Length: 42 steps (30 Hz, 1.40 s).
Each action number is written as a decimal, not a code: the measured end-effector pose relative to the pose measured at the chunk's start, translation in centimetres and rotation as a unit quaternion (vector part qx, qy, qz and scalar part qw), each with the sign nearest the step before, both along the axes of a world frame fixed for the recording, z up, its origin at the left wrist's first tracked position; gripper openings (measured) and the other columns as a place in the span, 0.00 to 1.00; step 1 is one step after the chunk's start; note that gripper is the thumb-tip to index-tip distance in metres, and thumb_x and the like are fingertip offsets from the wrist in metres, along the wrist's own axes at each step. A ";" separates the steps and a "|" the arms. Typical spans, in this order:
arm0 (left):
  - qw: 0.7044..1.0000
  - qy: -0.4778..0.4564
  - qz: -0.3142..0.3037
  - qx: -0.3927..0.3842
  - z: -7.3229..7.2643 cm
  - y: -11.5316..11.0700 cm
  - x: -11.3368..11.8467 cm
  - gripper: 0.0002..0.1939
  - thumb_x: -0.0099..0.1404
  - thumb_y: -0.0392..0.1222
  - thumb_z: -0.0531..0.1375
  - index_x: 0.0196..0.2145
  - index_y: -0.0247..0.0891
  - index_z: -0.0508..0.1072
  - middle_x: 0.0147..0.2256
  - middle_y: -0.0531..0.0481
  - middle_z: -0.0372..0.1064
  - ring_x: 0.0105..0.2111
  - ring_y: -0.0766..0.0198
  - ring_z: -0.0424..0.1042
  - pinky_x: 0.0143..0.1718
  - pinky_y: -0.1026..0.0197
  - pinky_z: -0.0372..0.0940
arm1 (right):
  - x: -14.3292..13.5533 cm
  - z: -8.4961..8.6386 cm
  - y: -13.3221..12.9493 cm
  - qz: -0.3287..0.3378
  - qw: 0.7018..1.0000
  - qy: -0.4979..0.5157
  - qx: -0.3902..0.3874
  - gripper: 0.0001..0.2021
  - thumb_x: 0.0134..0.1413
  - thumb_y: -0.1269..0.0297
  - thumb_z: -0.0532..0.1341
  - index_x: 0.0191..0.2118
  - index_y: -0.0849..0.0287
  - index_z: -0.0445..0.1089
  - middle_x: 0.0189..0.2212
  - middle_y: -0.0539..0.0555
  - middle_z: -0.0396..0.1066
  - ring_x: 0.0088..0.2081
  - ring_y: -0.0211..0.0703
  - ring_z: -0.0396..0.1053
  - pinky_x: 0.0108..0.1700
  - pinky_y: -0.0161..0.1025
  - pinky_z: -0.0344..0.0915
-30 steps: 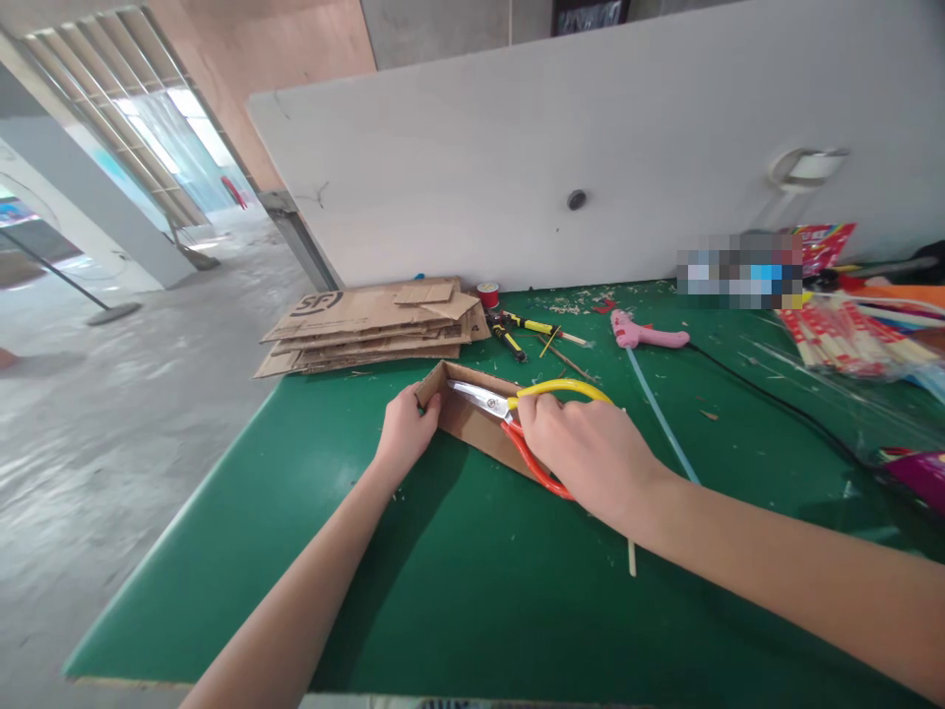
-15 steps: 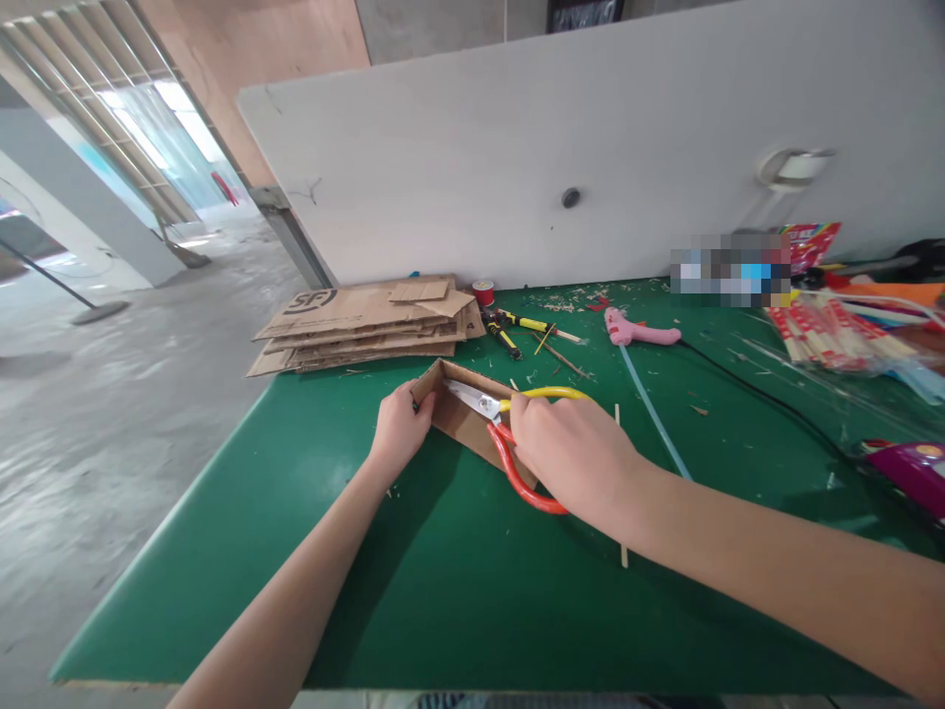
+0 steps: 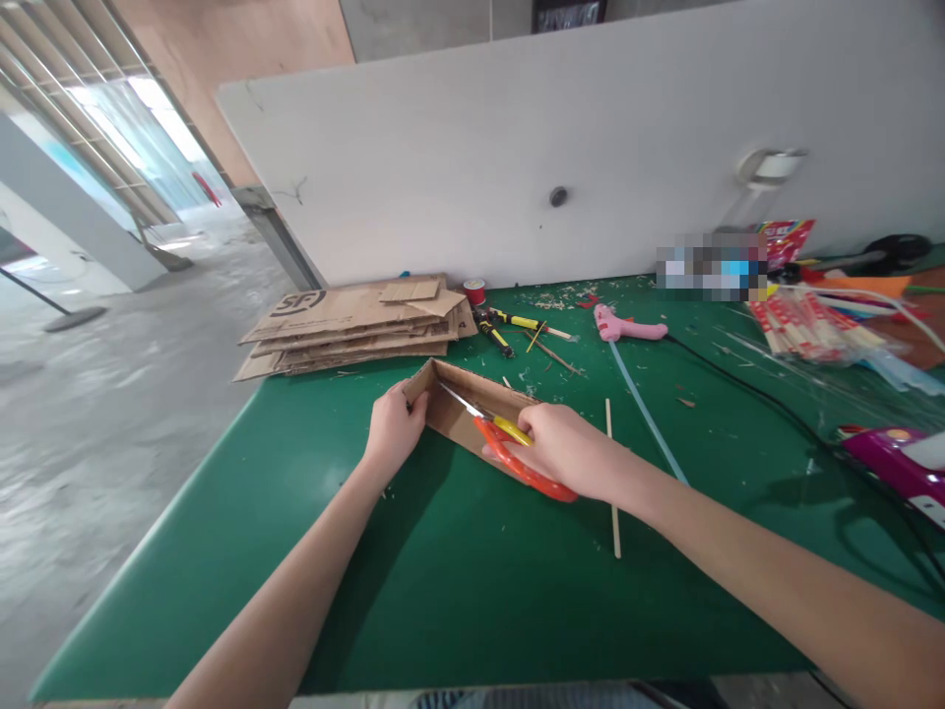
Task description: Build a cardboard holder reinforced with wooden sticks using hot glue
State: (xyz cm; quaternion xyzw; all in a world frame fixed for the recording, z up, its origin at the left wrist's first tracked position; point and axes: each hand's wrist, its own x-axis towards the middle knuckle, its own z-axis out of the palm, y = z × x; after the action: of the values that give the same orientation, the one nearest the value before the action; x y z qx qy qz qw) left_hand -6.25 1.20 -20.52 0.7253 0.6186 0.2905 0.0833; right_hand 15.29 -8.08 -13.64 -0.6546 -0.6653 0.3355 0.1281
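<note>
The folded cardboard piece (image 3: 462, 421) is in the centre of the frame, where it is standing on the green table (image 3: 221, 551) with its walls bent upwards. The left hand (image 3: 395, 431) pinches its left end, the thumb on the inner side and the fingers on the outer side. The right hand (image 3: 580, 448) holds the scissors (image 3: 542, 483), its fingers closed around the red and yellow handles. The blades seem to be nearly together, and they point into the inner corner of the cardboard, near the left hand.

As I judge, the bending of the cardboard is already done, because the corner and the long walls have their shape. The work at this corner seems to be in the middle. I cannot tell if the blades have made a cut or if they only press on the fold, so how much is left there is not clear. I can see no glue on the cardboard, and the pink glue gun (image 3: 631, 328) lies apart, right of the centre. A stack of flat cardboard (image 3: 325, 320) lies in the upper left part of the table, and a thin wooden stick (image 3: 616, 532) is just beyond the right wrist, below the centre
</note>
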 end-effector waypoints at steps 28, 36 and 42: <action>1.000 -0.015 -0.007 0.010 -0.5 0.1 -0.2 0.14 0.61 0.43 0.53 0.38 0.33 0.73 0.32 0.43 0.74 0.32 0.54 0.73 0.34 0.59 0.64 | -0.5 -1.1 -1.0 0.028 0.987 -0.095 0.127 0.13 0.53 0.56 0.58 0.28 0.61 0.63 0.22 0.53 0.68 0.20 0.37 0.63 0.19 0.35 0.51; 0.998 -0.055 -0.016 0.021 -0.7 -0.1 -0.3 0.15 0.62 0.44 0.52 0.41 0.34 0.73 0.35 0.44 0.75 0.35 0.54 0.73 0.36 0.59 0.65 | -0.9 -1.5 -1.2 -0.045 0.963 0.240 -0.115 0.25 0.46 0.40 0.60 0.22 0.57 0.55 0.17 0.46 0.60 0.15 0.29 0.55 0.16 0.31 0.51; 0.998 -0.067 -0.011 0.018 -0.6 -0.3 -0.3 0.17 0.62 0.45 0.53 0.43 0.34 0.73 0.36 0.44 0.75 0.36 0.54 0.73 0.36 0.59 0.65 | -1.6 -2.3 -1.4 -0.015 0.986 0.150 -0.064 0.22 0.50 0.42 0.58 0.25 0.58 0.60 0.19 0.49 0.64 0.17 0.34 0.61 0.18 0.34 0.55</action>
State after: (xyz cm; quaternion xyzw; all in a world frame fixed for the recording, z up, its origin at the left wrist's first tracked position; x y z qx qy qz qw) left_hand -6.59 0.87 -21.09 0.7124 0.5981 0.3486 0.1153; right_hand 13.65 -9.46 -15.98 -0.6133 -0.6058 0.4701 0.1894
